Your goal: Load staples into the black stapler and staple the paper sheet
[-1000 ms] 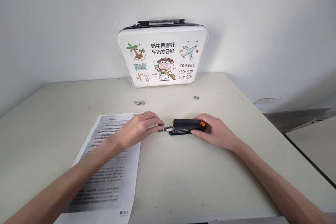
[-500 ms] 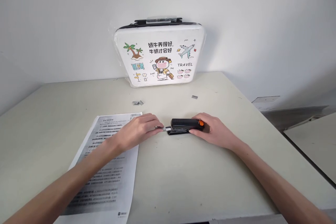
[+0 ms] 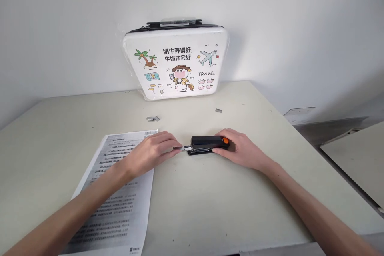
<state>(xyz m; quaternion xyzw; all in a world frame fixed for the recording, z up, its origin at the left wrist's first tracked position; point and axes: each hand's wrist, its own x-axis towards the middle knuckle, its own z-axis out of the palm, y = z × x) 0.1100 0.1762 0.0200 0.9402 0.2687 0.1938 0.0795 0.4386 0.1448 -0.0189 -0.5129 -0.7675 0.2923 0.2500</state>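
Observation:
A black stapler (image 3: 207, 143) with an orange rear end lies on the table, its front pointing left. My right hand (image 3: 237, 148) is closed around its back end, thumb at the near side and fingers over the far side. From the stapler's front a small metal tray (image 3: 187, 147) sticks out. Just beside this tray, my left hand (image 3: 154, 150) pinches a small grey metal piece that looks like a strip of staples (image 3: 179, 149). The fingertips partly hide this strip, and I cannot tell whether it touches the tray.
A printed sheet (image 3: 111, 196) lies under my left forearm. Several loose staple strips (image 3: 151, 119) lie beyond it, with one more strip (image 3: 219, 110) farther right. A white cartoon-printed case (image 3: 180, 64) leans against the wall at the back. Another table surface (image 3: 357, 168) is at the right.
The whole scene has shifted slightly left in view. Both hands keep nearly the same position relative to the stapler, with the left fingertips still at its front.

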